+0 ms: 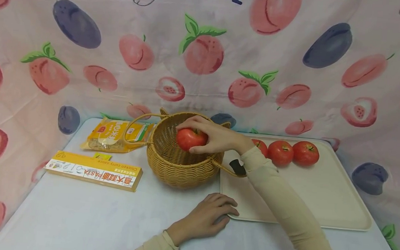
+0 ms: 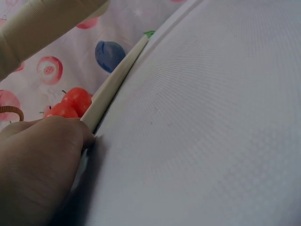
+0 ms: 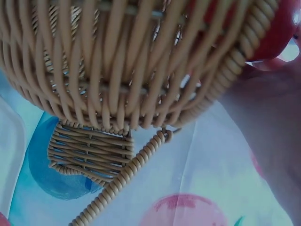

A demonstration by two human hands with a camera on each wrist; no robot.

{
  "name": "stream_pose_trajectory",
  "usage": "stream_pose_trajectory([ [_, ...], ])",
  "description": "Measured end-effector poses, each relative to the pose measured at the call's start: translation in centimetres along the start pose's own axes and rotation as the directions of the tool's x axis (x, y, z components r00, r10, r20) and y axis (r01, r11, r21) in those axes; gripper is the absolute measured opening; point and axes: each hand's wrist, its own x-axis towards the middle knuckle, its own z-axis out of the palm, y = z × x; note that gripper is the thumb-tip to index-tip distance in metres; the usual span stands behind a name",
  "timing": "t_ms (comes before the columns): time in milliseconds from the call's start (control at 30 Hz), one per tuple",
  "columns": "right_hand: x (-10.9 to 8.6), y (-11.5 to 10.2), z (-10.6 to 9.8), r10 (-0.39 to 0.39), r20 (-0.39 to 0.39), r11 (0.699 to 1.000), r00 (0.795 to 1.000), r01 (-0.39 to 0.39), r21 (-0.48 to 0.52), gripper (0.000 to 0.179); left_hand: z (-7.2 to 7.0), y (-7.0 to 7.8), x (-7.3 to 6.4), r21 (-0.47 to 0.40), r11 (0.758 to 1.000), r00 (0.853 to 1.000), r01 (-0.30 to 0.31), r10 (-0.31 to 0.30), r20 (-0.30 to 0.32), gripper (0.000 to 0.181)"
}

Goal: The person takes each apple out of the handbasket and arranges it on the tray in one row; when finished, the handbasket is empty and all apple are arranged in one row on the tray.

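My right hand (image 1: pixel 216 137) grips a red apple (image 1: pixel 189 140) from above and behind, thumb on its near side. The apple is at the mouth of a round wicker basket (image 1: pixel 179 175), within its rim in the head view. From the right wrist view, the basket's woven side (image 3: pixel 113 61) hides part of the apple (image 3: pixel 278 35). My left hand (image 1: pixel 206 217) rests low at the near-left corner of a cream tray (image 1: pixel 319 197), relaxed fingers touching it. Three more red apples (image 1: pixel 280 153) line the tray's far side, one partly behind my right forearm.
Left of the basket lie a yellow bag of noodles (image 1: pixel 117 135) and a long pasta box (image 1: pixel 95 172). The basket's loop handles (image 1: pixel 131 126) stick out on both sides, the right one over the tray's edge. A fruit-print cloth (image 1: pixel 202 79) hangs behind the table.
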Motion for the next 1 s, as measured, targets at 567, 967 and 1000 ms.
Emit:
stream_pose_trajectory([
  [567,-3.1,0.1,-0.5,-0.049,-0.215,0.993,0.975,0.071,0.097,0.068,0.0,0.0,0.1,-0.007,1.000,1.000,0.015,-0.015,0.011,0.025],
  [967,-6.4,-2.1,-0.8,0.060,-0.315,0.972,0.947,0.016,0.233,0.070,-0.1,0.1,0.0,-0.013,1.000,1.000,0.012,-0.012,0.003,0.025],
  [1000,-6.8,-2.3,-0.8,0.072,-0.323,0.968,0.944,0.012,0.249,0.070,-0.1,0.1,0.0,-0.013,1.000,1.000,0.011,-0.011,0.001,0.025],
])
